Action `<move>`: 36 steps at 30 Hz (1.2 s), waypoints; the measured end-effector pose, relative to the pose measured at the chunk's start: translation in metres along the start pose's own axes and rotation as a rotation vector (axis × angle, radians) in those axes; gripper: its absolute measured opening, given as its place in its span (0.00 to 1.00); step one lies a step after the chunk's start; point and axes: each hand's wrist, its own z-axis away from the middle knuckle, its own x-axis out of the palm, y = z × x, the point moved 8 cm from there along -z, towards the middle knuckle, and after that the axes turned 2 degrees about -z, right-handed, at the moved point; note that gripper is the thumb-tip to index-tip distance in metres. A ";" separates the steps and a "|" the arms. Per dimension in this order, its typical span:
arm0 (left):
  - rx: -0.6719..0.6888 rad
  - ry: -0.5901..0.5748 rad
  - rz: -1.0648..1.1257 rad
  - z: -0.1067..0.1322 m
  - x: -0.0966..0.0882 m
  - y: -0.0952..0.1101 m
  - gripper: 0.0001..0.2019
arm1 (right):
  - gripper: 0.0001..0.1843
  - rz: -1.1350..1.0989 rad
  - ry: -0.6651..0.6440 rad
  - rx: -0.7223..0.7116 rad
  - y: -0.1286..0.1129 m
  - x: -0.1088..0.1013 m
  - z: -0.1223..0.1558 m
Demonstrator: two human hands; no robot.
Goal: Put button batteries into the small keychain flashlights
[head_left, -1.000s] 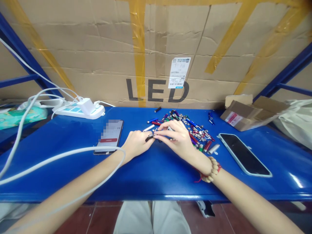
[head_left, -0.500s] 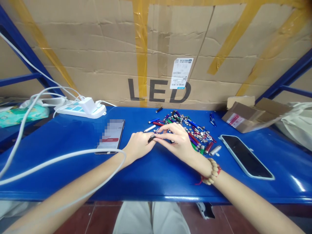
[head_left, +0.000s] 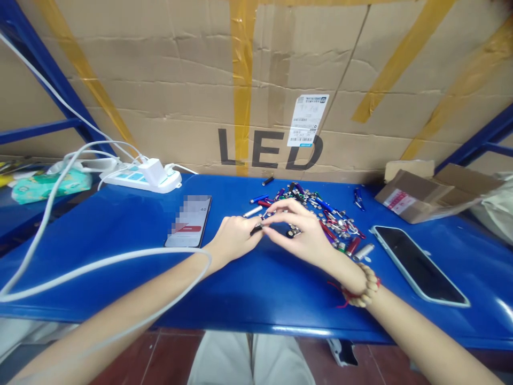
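Observation:
Low over the blue table, my left hand is closed around a small black flashlight tube, its end poking out past the thumb. My right hand meets it there, thumb and fingertips pinched at the tube's end. Whatever sits between those fingertips is too small to make out. Just beyond the left fingers lies a silver tube. Behind and right of my right hand spreads a pile of coloured mini flashlights mixed with button cells, partly covered by that hand.
A phone with a lit screen lies left, a dark-screened phone right. A white power strip stands at the back left. Its white cable loops across my left forearm. An open cardboard box sits back right, before a big carton.
The view has shifted slightly, so the scene sits a little further right. The number on the lit phone went from 39 to 40. Both hands stay together at the black tube.

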 end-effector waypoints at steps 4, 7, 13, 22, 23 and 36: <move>-0.100 0.125 0.133 -0.001 -0.013 -0.006 0.18 | 0.06 0.181 0.136 0.094 0.021 -0.023 -0.002; -0.140 0.179 0.248 0.001 -0.018 -0.009 0.19 | 0.06 0.439 0.009 0.133 0.040 -0.021 0.000; -0.037 0.235 0.266 0.002 -0.022 -0.002 0.20 | 0.10 0.523 -0.317 0.209 0.066 0.006 0.013; 0.665 0.473 0.078 0.027 -0.031 0.039 0.26 | 0.09 0.497 -0.412 0.286 0.071 0.021 0.018; 0.681 0.503 0.068 0.029 -0.033 0.040 0.26 | 0.08 0.490 -0.406 0.310 0.072 0.020 0.018; 0.565 0.534 0.108 0.026 -0.039 0.034 0.20 | 0.07 0.375 -0.219 0.179 0.040 0.004 0.005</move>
